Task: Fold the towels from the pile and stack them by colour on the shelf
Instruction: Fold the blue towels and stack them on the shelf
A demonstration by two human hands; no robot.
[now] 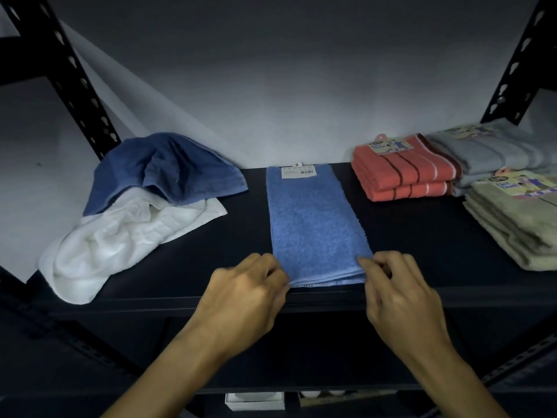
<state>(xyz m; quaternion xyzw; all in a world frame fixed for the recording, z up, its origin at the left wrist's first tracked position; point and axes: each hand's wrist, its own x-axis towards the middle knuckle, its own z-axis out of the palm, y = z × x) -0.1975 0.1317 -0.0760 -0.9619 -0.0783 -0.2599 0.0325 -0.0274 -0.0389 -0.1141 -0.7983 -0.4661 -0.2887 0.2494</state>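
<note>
A light blue towel (316, 224) lies folded in a long strip on the middle of the dark shelf (422, 236), its white label at the far end. My left hand (244, 294) pinches the towel's near left corner. My right hand (398, 291) pinches its near right corner. At the left lies a loose pile: a dark blue towel (168, 167) on top of a crumpled white towel (120, 236).
Folded stacks stand at the right: orange striped towels (404, 173), grey-blue towels (494, 149) behind, beige towels (518, 224) in front. Black slotted shelf posts (69, 76) rise at both sides. White boxes (254, 401) show on the level below.
</note>
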